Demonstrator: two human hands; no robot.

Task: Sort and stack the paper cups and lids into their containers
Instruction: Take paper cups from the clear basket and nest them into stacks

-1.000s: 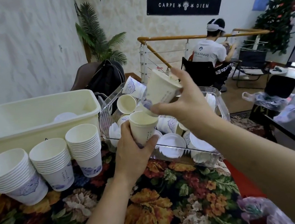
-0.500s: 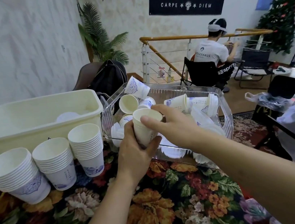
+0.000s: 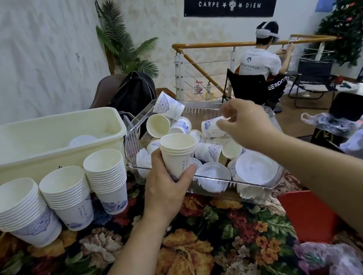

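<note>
The clear tray (image 3: 207, 181) on the flowered tabletop (image 3: 113, 258) holds a jumble of loose paper cups and flat lids (image 3: 256, 170); three finished stacks (image 3: 67, 195) stand beside the cream tub (image 3: 43, 142). These cups look light, thin-walled and easily crushed, so a gentle hold around the wall near the rim suits them. The left hand (image 3: 168, 189) wraps its fingers round a small nested stack (image 3: 178, 154). Half a second ago the right hand (image 3: 246, 123) was seating a cup there; now its fingers pinch another cup (image 3: 213, 128) lying in the tray.
</note>
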